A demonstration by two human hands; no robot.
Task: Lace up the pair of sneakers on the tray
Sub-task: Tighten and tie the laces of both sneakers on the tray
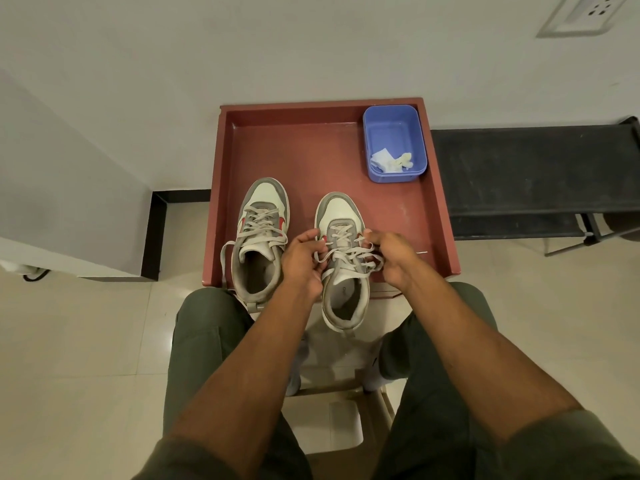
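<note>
A: What is laid out, starting with the biggest thing?

B: A red tray is set ahead of the seated person's knees, with both sneakers standing on its near part, heels toward the person and overhanging the near edge. A blue tub holding some pale scraps is seen well beyond the right hand, in the tray's far corner.

A: And the shoes?

B: The left sneaker stands just outside the left hand. Its lace is crossed through the eyelets up to the collar, but no bow is seen; a loose loop is left hanging off its outer side. The right sneaker sits between the two hands, and its lace is crossed over the lower eyelets only.

A: How is each grip described?

B: The left hand is curled, and a strand of the lace is pinched at its fingertips beside the tongue. The right hand is curled likewise, with the other strand apparently held; the exact pinch is hidden behind the knuckles, so that is judged rather than seen.

A: How far along is the work?

B: Roughly past the midpoint, it is judged. The left sneaker is threaded but untied. On the right sneaker the upper eyelets are yet to be threaded, and both laces are left to be drawn snug and knotted.
</note>
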